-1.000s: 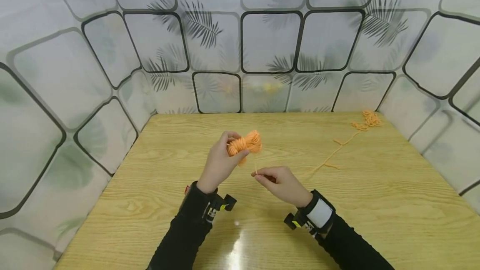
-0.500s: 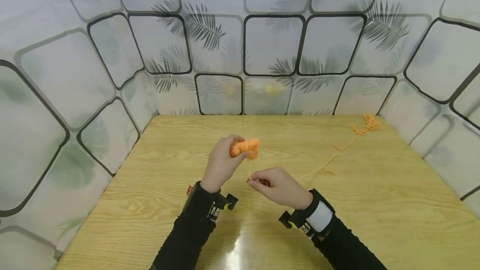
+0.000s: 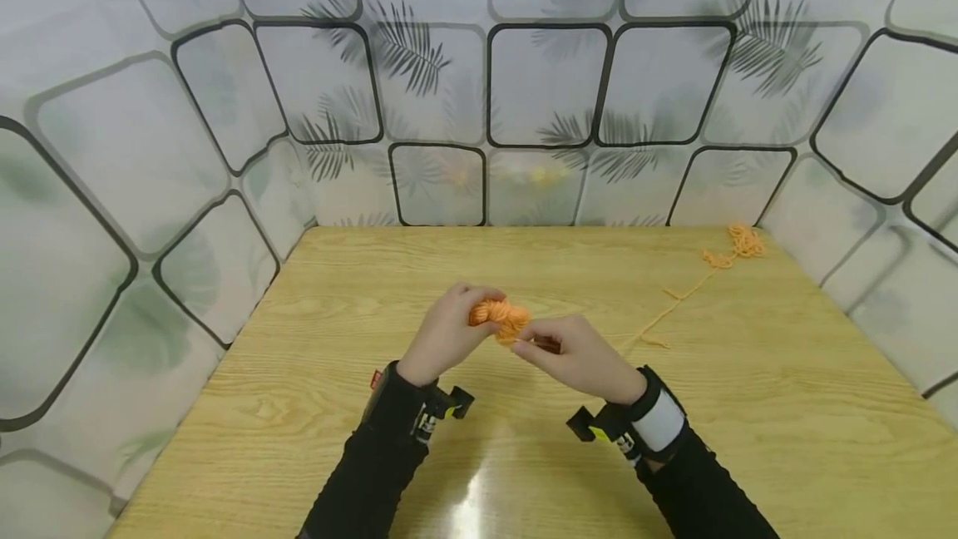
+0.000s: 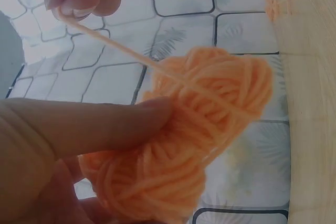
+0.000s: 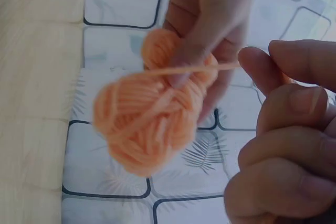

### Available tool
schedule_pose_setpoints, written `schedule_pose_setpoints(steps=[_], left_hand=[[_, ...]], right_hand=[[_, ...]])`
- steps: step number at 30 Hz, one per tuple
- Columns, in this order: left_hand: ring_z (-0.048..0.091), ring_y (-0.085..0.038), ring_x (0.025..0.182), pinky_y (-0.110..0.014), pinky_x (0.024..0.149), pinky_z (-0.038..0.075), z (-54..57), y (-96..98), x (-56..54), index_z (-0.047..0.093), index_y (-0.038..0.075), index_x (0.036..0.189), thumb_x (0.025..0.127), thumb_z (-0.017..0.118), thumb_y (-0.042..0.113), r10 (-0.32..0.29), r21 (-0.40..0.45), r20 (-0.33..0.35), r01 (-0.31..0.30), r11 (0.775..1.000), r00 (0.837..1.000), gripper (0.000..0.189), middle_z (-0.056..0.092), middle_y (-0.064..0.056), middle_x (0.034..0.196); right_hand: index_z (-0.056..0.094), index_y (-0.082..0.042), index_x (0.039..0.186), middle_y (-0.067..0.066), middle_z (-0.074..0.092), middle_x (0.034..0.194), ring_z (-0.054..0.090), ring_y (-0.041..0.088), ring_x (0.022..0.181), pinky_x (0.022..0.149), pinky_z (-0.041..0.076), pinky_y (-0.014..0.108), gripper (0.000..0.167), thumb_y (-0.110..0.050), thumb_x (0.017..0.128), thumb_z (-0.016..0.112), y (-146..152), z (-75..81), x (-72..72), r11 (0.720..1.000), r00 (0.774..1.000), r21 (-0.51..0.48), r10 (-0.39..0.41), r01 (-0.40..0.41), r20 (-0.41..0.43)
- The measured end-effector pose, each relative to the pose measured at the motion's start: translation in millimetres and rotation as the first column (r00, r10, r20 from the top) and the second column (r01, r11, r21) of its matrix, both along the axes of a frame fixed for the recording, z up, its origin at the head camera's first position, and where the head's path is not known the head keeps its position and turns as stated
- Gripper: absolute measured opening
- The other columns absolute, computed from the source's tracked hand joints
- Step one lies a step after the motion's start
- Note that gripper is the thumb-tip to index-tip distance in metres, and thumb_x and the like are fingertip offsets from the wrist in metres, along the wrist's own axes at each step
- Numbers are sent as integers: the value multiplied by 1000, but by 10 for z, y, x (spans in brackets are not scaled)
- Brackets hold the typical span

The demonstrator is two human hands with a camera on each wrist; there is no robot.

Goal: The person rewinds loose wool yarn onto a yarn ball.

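My left hand [image 3: 446, 332] grips a small bundle of orange yarn [image 4: 210, 98] above the middle of the table, its thumb pressed across the wound strands. Close to its right, my right hand [image 3: 572, 353] pinches a single yarn strand [image 4: 121, 48] between thumb and forefinger, the other fingers curled. In the left wrist view this strand runs taut from the pinch across the face of the bundle. The right wrist view shows the bundle [image 5: 147, 124] with the strand lying over the left thumb.
A loose heap of the same orange yarn [image 3: 744, 241] lies at the table's back right corner. From it a yarn tail [image 3: 674, 306] trails over the wooden table [image 3: 337, 439] toward my right hand. A patterned curtain [image 3: 546, 81] stands behind and at both sides.
The bundle has dipped and shifted slightly right in my left hand, turning as it went. My right hand, first apart below it with the strand, has come up against its right end.
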State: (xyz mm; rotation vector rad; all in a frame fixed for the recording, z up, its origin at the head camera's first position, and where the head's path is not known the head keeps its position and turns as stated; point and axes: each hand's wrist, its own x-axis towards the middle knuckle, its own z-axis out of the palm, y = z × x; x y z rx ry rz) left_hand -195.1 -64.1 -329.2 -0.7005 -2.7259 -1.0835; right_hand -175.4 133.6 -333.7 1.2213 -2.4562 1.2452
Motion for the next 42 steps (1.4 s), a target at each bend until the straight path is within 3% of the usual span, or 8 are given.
schedule_pose_setpoints(steps=[12,19,23,27,30,32,38,42], left_hand=[[55,-21,101,-34,82,47,28,-22,19,61,11,118,85,67,9,-170,-89,35,172,981,985,34,57,-8,115],[55,-17,103,-32,84,46,69,-40,27,59,12,117,84,68,10,-277,-14,99,280,960,956,35,58,-3,118],[55,-12,91,-29,77,48,101,-58,48,58,15,118,85,67,11,-382,92,173,372,924,908,34,57,1,114],[55,-15,87,-29,72,51,136,-74,75,55,14,120,86,66,12,-510,260,260,449,855,820,35,54,-2,114],[57,-18,86,-35,72,52,157,-96,116,53,11,121,86,65,10,-576,401,301,447,800,760,37,53,-8,112],[58,-19,84,-38,72,53,178,-112,145,52,8,121,87,65,9,-599,477,291,430,767,746,37,54,-11,108],[58,-18,83,-30,70,52,233,-141,205,48,1,123,87,64,8,-601,633,205,363,683,773,40,54,-14,105],[58,-17,84,-27,69,51,252,-120,229,47,1,123,87,64,9,-541,677,152,311,667,827,41,52,-12,109]], right_hand=[[68,-5,89,-6,40,56,30,7,44,42,29,21,11,-1,89,58,191,103,-95,986,997,-154,-75,71,-19],[66,-8,92,-5,45,60,33,9,45,43,31,25,12,-1,90,57,294,113,-124,967,986,-196,-158,164,47],[66,-9,92,-4,49,63,34,10,46,44,33,26,12,-1,90,57,328,107,-137,949,975,-222,-212,223,72],[65,-4,90,-4,50,64,34,10,47,45,32,26,11,2,90,56,318,97,-158,939,973,-254,-218,230,77],[65,0,89,-3,50,63,33,11,47,45,31,28,11,6,89,55,282,71,-168,941,981,-277,-178,194,80],[65,0,89,-1,50,63,33,10,47,45,31,27,12,5,90,54,258,55,-176,946,986,-280,-146,165,86],[65,1,91,1,58,71,46,8,52,48,42,25,15,1,93,50,168,4,-178,950,991,-311,21,22,136],[63,3,89,-1,51,65,42,9,49,49,41,25,13,-1,93,51,100,-36,-162,947,989,-320,53,-6,138]])
